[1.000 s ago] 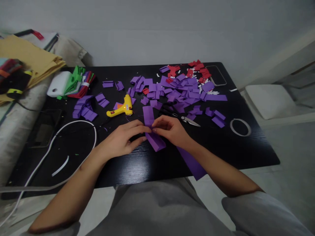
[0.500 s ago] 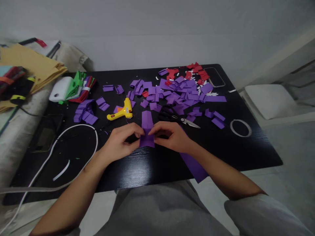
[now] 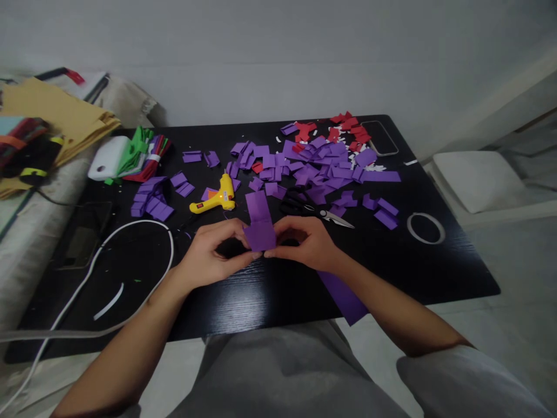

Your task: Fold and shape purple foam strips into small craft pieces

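A folded strip of purple paper (image 3: 260, 235) is held between both hands near the front middle of the table, its upper flap standing away from me. My left hand (image 3: 217, 249) pinches it at the left edge, thumb along the bottom. On the opposite side my right hand (image 3: 303, 241) grips the lower right corner between thumb and fingers; some fingertips are hidden behind the paper. Just beyond the right hand lie black-handled scissors (image 3: 333, 217). A yellow glue gun (image 3: 220, 197) rests beyond the left hand. A longer purple strip (image 3: 346, 299) lies partly under my right forearm.
Many folded purple pieces (image 3: 304, 165) and red scraps (image 3: 348, 128) cover the far side of the black table (image 3: 444, 278). A tape roll (image 3: 426, 227) lies right. To the left are a white cable (image 3: 171, 249), a phone (image 3: 85, 235) and bundled coloured paper (image 3: 143, 154).
The purple strip's near part has been folded up and its far flap tilted left. Both thumbs have moved to the lower edge; the forearms have barely shifted.
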Tool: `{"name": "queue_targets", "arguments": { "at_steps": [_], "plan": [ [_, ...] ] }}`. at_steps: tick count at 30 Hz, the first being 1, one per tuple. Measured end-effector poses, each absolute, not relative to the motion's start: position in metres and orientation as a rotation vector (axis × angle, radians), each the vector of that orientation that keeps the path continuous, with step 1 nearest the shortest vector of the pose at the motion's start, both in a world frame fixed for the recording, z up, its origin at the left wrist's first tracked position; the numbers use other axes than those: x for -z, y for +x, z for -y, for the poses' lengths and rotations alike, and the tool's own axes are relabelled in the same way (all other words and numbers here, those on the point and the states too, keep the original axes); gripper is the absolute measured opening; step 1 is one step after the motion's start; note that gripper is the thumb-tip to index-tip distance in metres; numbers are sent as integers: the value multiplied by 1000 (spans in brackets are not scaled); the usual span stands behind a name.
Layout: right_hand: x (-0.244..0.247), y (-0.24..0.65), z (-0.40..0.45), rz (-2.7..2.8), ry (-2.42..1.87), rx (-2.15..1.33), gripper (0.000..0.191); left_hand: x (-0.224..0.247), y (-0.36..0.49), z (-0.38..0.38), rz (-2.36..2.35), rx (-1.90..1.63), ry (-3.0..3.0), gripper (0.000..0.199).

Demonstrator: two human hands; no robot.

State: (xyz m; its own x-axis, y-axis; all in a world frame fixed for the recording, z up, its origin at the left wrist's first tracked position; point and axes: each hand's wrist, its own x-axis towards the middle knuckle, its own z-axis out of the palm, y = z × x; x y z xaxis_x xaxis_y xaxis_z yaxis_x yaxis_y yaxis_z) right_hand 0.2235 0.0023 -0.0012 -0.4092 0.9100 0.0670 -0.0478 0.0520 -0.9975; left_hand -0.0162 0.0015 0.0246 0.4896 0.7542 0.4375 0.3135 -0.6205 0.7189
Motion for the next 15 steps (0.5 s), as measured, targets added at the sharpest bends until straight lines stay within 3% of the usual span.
{"name": "queue_targets", "arguments": {
  "at_steps": [8, 15],
  "plan": [
    [0, 222, -3, 1339, -871, -1690, 36, -23, -18, 0, -849, -994, 1975, 19],
    [1, 223, -5, 1499, -891, -1448, 35, -21, -16, -1, -931, -1055, 1934, 16]
  ]
}}
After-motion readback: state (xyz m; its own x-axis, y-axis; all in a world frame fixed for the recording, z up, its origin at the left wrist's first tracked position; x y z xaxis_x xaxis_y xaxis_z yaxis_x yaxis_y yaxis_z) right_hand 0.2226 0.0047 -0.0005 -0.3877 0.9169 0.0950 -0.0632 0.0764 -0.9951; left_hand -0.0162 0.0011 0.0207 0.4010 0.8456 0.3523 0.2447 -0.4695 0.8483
